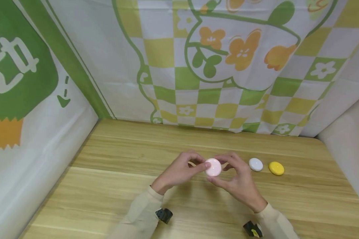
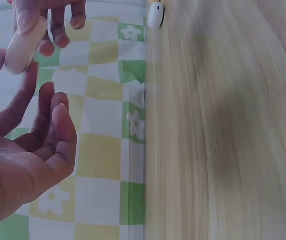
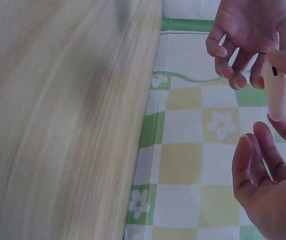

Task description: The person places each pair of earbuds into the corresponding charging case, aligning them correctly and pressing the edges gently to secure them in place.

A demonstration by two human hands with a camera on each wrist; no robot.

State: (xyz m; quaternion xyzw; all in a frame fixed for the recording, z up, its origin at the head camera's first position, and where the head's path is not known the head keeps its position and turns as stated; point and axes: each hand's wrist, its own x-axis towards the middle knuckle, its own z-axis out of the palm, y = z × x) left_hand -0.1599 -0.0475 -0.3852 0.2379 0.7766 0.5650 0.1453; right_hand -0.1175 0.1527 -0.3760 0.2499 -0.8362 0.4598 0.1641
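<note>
Both hands hold a pink round, flat case (image 1: 213, 168) above the table. My left hand (image 1: 180, 169) pinches it, thumb lying on its upper face. At the opposite side my right hand (image 1: 239, 181) grips its edge between thumb and forefinger. Seen edge-on in the right wrist view, the case (image 3: 278, 95) is thick and rounded with a small dark slot in its rim. Below the case there, the other fingers of the right hand (image 3: 273, 180) are loosely bent. To the right lie a white round case (image 1: 255, 164) and a yellow round case (image 1: 276, 168).
The wooden table (image 1: 107, 199) runs back to a checked, flower-printed cloth (image 1: 185, 79). A white and green printed cloth (image 1: 48, 132) hangs along the left side, and a pale wall (image 1: 350, 129) closes the right. Black wrist devices (image 1: 164, 215) sit at both sleeves.
</note>
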